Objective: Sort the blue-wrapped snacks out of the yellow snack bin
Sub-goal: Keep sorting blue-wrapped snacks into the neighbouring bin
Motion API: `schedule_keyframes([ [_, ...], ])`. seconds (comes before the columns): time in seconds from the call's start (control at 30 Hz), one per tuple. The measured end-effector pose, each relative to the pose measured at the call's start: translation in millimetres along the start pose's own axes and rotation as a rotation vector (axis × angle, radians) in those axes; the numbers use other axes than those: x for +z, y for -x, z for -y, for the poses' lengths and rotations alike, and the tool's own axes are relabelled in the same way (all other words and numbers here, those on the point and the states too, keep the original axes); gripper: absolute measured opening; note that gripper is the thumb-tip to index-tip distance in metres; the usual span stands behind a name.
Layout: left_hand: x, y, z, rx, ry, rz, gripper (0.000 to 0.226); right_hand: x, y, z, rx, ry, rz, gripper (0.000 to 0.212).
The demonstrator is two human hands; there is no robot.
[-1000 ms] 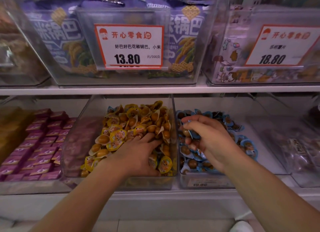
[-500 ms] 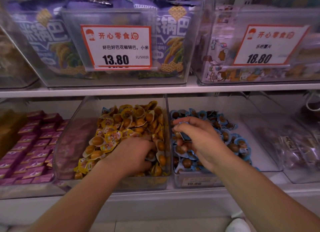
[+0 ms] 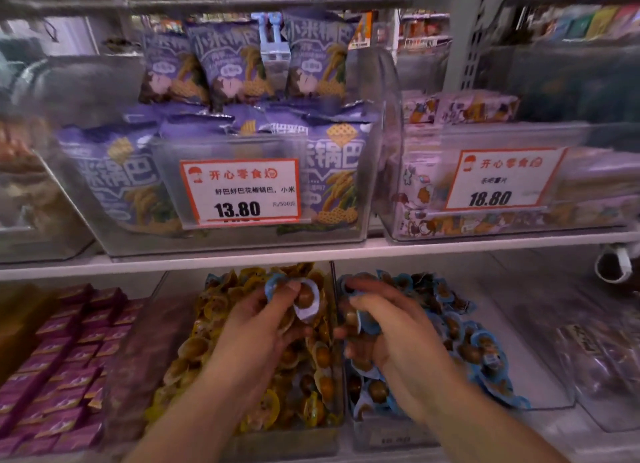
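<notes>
A clear bin of yellow-wrapped snacks (image 3: 194,351) stands on the lower shelf, with a clear bin of blue-wrapped snacks (image 3: 485,355) right beside it. My left hand (image 3: 256,334) is raised over the yellow bin and pinches a blue-wrapped snack (image 3: 304,300) near the wall between the two bins. Over the left part of the blue bin, my right hand (image 3: 391,334) grips several blue-wrapped snacks (image 3: 360,320) in curled fingers. The two hands are close together, almost touching.
Purple boxed snacks (image 3: 65,365) fill the bin to the left. A clear bin with clear-wrapped goods (image 3: 602,355) is on the right. The shelf above (image 3: 311,251) carries bins of purple bags (image 3: 332,171) with price tags 13.80 (image 3: 239,192) and 18.80 (image 3: 498,182).
My left hand has come up out of the yellow snacks holding a blue-wrapped one and moved right. My right hand stays over the blue bin with its handful. The camera tilted up.
</notes>
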State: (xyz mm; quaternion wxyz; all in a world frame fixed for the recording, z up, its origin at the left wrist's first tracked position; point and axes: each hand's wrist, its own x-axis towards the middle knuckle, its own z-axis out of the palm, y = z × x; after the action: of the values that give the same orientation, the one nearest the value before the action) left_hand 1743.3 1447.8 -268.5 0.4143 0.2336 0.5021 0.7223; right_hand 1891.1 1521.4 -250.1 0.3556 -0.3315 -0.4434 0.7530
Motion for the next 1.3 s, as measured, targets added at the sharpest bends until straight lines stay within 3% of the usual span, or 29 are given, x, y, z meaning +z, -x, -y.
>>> schedule_keyframes([
  [0.17,27,20,9,0.443,-0.530,-0.039,0.026,11,7,6,0.035,0.025,0.070,0.022],
  [0.23,31,21,10,0.526,-0.639,-0.015,0.024,10,7,9,0.067,0.008,0.089,0.021],
  [0.37,29,17,11,0.434,-0.485,-0.039,0.027,3,4,10,0.165,-0.091,0.110,0.011],
  [0.47,22,12,8,0.322,-0.377,-0.110,0.034,-7,0,13,0.127,-0.036,0.010,0.012],
  [0.53,18,12,9,0.376,-0.520,-0.136,0.028,-13,-1,13,0.016,0.074,-0.034,0.006],
  [0.6,17,15,8,0.507,-0.771,-0.105,0.016,-12,2,12,-0.064,0.176,0.046,0.018],
  [0.7,18,18,11,0.642,-1.063,-0.010,0.044,-2,9,7,-0.222,0.366,0.203,0.046],
  [0.77,17,19,11,0.659,-1.207,-0.008,0.054,2,10,1,-0.333,0.533,0.146,0.056],
  [0.83,16,21,10,0.700,-1.290,-0.001,0.056,2,10,1,-0.335,0.507,0.089,0.049],
  [0.93,16,20,10,0.731,-1.311,0.025,0.066,-3,4,0,-0.220,0.303,0.093,0.016],
  [1.0,15,18,9,0.680,-1.286,0.012,0.071,-6,-2,0,-0.090,0.220,0.083,0.010],
  [1.1,2,12,5,0.639,-1.295,0.026,0.057,-21,-15,8,-0.056,0.151,0.020,0.010],
  [1.17,-15,1,-3,0.599,-1.360,0.038,0.042,-41,-22,18,-0.160,0.363,0.002,0.010],
  [1.23,-39,-8,-12,0.521,-1.458,0.071,0.034,-63,-26,21,-0.228,0.756,0.015,0.010],
  [1.3,-63,-14,-20,0.445,-1.606,0.068,0.034,-77,-28,16,-0.149,1.127,0.074,0.009],
])
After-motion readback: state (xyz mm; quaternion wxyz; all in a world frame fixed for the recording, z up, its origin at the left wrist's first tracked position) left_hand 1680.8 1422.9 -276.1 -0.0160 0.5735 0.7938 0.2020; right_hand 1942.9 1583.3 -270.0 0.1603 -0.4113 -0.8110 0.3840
